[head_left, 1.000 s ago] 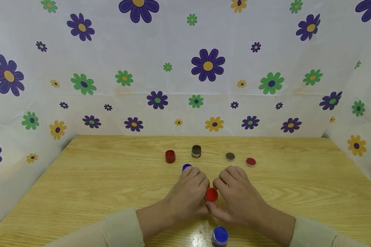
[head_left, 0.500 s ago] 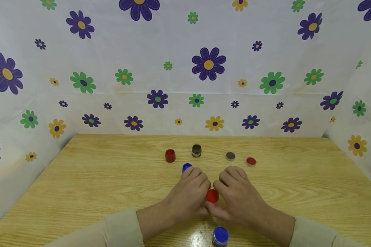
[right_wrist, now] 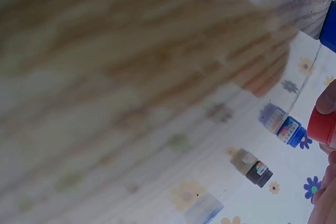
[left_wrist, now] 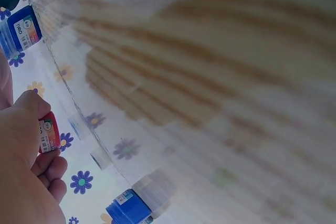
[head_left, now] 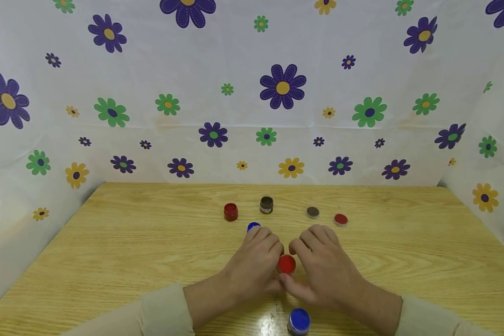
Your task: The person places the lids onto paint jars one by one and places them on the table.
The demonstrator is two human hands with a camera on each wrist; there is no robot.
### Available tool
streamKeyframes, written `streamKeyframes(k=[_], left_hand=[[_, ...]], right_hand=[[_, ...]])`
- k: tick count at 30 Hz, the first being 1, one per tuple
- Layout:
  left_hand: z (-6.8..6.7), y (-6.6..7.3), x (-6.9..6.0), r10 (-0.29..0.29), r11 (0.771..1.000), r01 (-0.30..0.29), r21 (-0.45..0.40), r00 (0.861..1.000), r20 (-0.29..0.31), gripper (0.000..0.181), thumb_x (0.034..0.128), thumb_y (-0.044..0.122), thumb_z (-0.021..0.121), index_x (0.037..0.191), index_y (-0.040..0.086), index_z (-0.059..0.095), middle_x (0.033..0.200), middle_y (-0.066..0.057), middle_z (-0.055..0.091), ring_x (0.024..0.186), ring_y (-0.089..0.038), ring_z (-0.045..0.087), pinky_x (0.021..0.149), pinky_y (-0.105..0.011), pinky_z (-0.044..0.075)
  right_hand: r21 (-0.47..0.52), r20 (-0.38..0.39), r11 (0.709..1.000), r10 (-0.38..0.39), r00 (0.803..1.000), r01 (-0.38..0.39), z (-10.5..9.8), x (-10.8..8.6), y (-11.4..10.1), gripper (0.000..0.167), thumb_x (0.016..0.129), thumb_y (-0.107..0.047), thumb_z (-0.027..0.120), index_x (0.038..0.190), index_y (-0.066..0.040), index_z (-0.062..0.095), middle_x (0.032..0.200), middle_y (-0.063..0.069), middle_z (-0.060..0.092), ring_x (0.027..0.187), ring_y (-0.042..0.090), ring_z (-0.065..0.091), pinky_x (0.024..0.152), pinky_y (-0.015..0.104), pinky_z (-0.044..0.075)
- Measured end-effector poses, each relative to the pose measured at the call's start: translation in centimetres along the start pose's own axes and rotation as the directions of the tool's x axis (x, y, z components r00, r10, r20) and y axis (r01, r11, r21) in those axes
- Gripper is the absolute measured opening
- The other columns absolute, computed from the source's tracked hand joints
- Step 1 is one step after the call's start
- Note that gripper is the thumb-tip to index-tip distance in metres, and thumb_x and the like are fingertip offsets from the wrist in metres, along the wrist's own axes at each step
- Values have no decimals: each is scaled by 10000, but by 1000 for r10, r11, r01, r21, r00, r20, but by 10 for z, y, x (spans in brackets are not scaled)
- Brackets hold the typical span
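Admittedly, my left hand (head_left: 252, 266) and right hand (head_left: 327, 268) gripped the lower-centre red jar (head_left: 286, 264), curled close, but a slip risked toppling the blue jar (head_left: 299, 321) at bottom.

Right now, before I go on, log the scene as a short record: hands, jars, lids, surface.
Left hand: grips the small red jar
Right hand: thumb and fingers on that same jar
Near jar: front blue jar, nearest the person
Partly hidden: rear blue jar, beyond the left hand
Far jars: dark red jar and blackish jar, apart; both look open
Loose lids: brownish lid, red lid
Surface: wood-grain table
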State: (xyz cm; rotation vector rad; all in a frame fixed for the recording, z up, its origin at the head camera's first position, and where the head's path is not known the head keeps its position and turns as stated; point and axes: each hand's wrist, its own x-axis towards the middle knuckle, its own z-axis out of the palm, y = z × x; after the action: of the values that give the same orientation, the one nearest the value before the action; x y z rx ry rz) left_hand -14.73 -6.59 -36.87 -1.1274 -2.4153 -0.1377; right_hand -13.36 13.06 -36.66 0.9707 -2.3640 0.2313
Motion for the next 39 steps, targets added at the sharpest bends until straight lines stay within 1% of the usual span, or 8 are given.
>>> streamKeyframes(k=[4, 9, 15, 21, 26, 34, 39], left_hand=[[1, 0, 0, 2, 1000, -2, -4, 1000, -24, 451, 700, 539, 800, 821, 145, 615, 836, 58, 591, 863, -134, 470, 863, -297, 362], [1, 0, 0, 2, 1000, -2, 1, 999, -46, 423, 702, 509, 795, 810, 150, 601, 825, 59, 585, 854, -134, 471, 856, -291, 361], [1, 0, 0, 9, 1000, -9, 2, 998, -56, 438, 691, 516, 811, 804, 146, 604, 824, 57, 588, 848, -133, 465, 848, -288, 358], [1, 1, 0, 6, 1000, -6, 0, 999, -34, 445, 681, 522, 819, 801, 147, 613, 825, 60, 594, 848, -131, 460, 842, -286, 356], [1, 1, 0, 8, 1000, -8, 9, 1000, -21, 458, 669, 535, 822, 809, 146, 625, 836, 61, 601, 853, -132, 456, 840, -288, 353], [1, 1, 0, 11, 1000, -10, 10, 999, -37, 420, 674, 493, 818, 788, 145, 611, 826, 57, 601, 850, -135, 462, 846, -290, 357], [1, 1, 0, 19, 1000, -18, 12, 998, -58, 430, 679, 505, 815, 783, 142, 612, 826, 53, 609, 848, -136, 473, 843, -288, 359]], right_hand=[[19, -6, 1000, -21, 1000, 21, 0, 0, -1, 337, 760, -449, 665, 922, -158, 620, 862, -50, 535, 898, 175, 459, 859, 376, 377], [22, -19, 999, -45, 999, 45, 0, 0, -1, 323, 732, -415, 670, 914, -156, 608, 847, -58, 508, 885, 167, 436, 847, 367, 363], [13, -39, 998, -57, 998, 58, 0, 1, -2, 294, 735, -397, 654, 883, -152, 587, 829, -57, 493, 874, 170, 434, 833, 365, 356], [8, -63, 998, -65, 996, 65, 1, 1, -2, 278, 745, -392, 642, 855, -147, 570, 815, -49, 490, 868, 181, 447, 827, 372, 362], [2, -62, 998, -63, 996, 64, 1, 1, -1, 282, 753, -407, 641, 835, -150, 559, 806, -47, 485, 862, 181, 445, 818, 367, 360], [-13, -49, 998, -56, 997, 55, 1, 1, -2, 300, 749, -421, 648, 825, -145, 557, 801, -41, 487, 856, 185, 448, 814, 364, 364], [-17, -45, 999, -49, 998, 49, 1, 1, -2, 305, 746, -428, 653, 815, -148, 553, 801, -40, 489, 853, 185, 450, 811, 364, 367]])
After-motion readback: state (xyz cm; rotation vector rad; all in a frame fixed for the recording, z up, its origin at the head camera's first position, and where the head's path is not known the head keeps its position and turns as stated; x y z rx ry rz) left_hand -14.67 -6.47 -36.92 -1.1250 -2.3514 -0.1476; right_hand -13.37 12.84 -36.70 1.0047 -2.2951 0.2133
